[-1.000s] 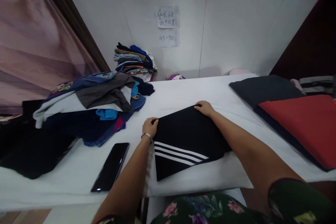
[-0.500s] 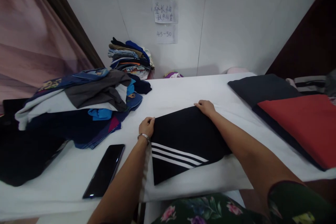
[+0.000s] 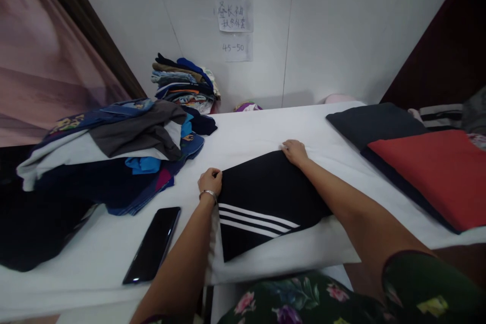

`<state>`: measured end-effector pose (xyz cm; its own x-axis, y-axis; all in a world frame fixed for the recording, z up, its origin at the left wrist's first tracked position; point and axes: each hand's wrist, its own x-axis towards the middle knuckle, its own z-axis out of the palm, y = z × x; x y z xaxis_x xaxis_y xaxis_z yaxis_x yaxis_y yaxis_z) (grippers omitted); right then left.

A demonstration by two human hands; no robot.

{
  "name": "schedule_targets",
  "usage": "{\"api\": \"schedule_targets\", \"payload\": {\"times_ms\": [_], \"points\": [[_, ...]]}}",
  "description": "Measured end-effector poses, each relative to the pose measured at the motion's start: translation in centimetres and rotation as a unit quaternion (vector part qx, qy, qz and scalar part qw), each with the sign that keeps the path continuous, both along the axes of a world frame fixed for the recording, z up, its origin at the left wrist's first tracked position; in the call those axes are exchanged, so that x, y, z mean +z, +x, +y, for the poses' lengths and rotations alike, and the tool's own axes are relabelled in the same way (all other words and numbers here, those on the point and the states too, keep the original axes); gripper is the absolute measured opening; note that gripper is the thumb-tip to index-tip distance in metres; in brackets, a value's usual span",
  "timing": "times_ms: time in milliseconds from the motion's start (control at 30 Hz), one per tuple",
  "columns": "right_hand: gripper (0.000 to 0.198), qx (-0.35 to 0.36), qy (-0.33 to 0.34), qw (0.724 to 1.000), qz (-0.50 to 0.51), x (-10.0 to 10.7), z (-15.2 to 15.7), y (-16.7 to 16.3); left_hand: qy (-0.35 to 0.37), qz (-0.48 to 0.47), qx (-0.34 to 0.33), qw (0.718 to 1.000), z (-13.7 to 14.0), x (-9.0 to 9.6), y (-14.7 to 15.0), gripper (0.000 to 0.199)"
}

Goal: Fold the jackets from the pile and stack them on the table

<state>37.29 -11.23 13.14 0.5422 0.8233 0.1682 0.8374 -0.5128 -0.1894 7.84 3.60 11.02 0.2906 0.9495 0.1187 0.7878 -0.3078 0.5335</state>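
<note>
A folded black garment [image 3: 266, 187] with three white diagonal stripes lies flat on the white-covered table [image 3: 254, 134] in front of me. My left hand [image 3: 210, 181], with a silver bracelet at the wrist, pinches its far left corner, fingers closed. At the far right corner, my right hand [image 3: 295, 152] is closed on the fabric edge, with the forearm passing over the garment's right side. Both hands rest close to the table surface.
A phone [image 3: 152, 245] lies left of my left forearm. Loose clothes [image 3: 125, 144] are heaped at the left. Folded red [image 3: 436, 172] and dark [image 3: 375, 124] garments lie at the right. A clothes stack [image 3: 186, 83] stands by the wall, below paper signs [image 3: 235, 28].
The view has shifted slightly. Both hands keep hold of the same corners, and the black garment lies as before.
</note>
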Motion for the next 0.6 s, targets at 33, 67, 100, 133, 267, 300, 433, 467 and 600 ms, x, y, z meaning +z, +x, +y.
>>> {"api": "schedule_targets", "payload": {"times_ms": [33, 67, 100, 133, 267, 300, 433, 467, 600], "points": [[0.042, 0.025, 0.011, 1.000, -0.013, 0.1, -0.3, -0.5, 0.000, 0.002, -0.001, 1.000, 0.0, 0.0, 0.0, 0.015], [0.044, 0.062, 0.018, 0.998, -0.024, 0.1, -0.6, -1.1, 0.001, 0.003, -0.002, 1.000, 0.0, 0.0, 0.0, 0.015], [0.048, 0.106, 0.014, 0.994, -0.030, 0.0, -0.9, -1.7, 0.003, 0.002, -0.002, 1.000, 0.0, 0.0, 0.1, 0.016], [0.052, 0.147, 0.001, 0.989, -0.028, -0.2, -1.2, -2.3, 0.005, 0.002, -0.001, 1.000, -0.1, -0.1, 0.1, 0.016], [0.063, 0.191, -0.081, 0.978, 0.012, -1.5, -2.1, -3.7, 0.002, -0.002, 0.001, 1.000, -0.2, -0.1, 0.2, 0.016], [0.064, 0.185, -0.086, 0.979, 0.014, -1.7, -2.2, -3.7, -0.001, -0.006, 0.001, 1.000, -0.2, -0.1, 0.2, 0.016], [0.067, 0.185, -0.083, 0.979, 0.011, -2.2, -2.2, -3.4, 0.005, -0.037, -0.009, 0.999, -0.6, 0.2, -0.6, 0.020], [0.067, 0.186, -0.083, 0.979, 0.010, -2.2, -2.2, -3.3, 0.013, -0.041, -0.006, 0.999, -0.7, 0.4, -0.9, 0.022], [0.066, 0.185, -0.077, 0.980, 0.011, -2.4, -2.1, -3.2, -0.028, 0.004, 0.011, 1.000, -2.0, 1.4, -2.3, 0.034]]}}
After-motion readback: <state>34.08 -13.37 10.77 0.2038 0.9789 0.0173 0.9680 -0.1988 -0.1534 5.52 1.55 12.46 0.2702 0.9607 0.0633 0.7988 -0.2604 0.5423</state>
